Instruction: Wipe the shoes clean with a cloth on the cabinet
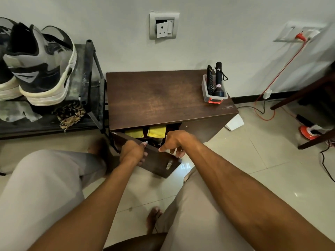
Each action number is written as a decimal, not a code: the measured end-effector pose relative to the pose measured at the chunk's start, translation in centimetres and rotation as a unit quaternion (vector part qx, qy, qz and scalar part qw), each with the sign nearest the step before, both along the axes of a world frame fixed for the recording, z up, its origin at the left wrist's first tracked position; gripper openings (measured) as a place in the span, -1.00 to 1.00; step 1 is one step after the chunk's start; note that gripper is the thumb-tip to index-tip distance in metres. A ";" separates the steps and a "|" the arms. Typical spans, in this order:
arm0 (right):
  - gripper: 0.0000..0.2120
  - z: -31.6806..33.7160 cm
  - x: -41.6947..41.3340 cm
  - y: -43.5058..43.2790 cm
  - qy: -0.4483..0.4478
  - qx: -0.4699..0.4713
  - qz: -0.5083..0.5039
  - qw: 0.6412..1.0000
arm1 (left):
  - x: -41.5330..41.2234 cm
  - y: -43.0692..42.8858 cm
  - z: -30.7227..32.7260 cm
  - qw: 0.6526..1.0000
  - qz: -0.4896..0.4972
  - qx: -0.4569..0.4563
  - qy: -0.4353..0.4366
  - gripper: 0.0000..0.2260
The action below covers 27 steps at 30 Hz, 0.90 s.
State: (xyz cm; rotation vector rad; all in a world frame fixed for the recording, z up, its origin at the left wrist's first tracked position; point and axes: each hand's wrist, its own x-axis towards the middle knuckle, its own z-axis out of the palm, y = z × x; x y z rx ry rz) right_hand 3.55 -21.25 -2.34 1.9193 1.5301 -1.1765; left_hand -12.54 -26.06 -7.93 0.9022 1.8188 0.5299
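Head view: both hands are on the dark wooden door [159, 165], swung partly open at six o'clock of the dark brown wooden cabinet [154, 98]. Left hand [133, 151] clamps the door's top edge, fingers wrapped round it. Right hand [174, 142] is just beside, curled fingers hooked over the same edge. The grey, black and white sneakers [41, 69] sit at ten o'clock on the black metal rack [90, 69], off the cabinet. A crumpled grey cloth [16, 111] lies on the shelf below them. Yellow packets [156, 131] show inside.
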 end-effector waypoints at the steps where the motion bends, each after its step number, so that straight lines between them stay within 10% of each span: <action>1: -0.46 0.0 -0.1 0.0 -0.007 -0.002 -0.002 1.000 | 0.3 0.3 -0.2 1.000 0.006 0.005 0.004 -0.69; 9: -0.88 -0.1 0.0 1.2 -0.056 0.134 -0.014 0.989 | 1.4 2.5 -1.0 0.999 0.043 0.014 0.020 -0.69; 27: -0.52 -1.4 0.2 2.6 -0.015 0.112 -0.014 0.993 | 0.9 3.6 -1.0 0.984 -0.057 0.089 0.140 -0.66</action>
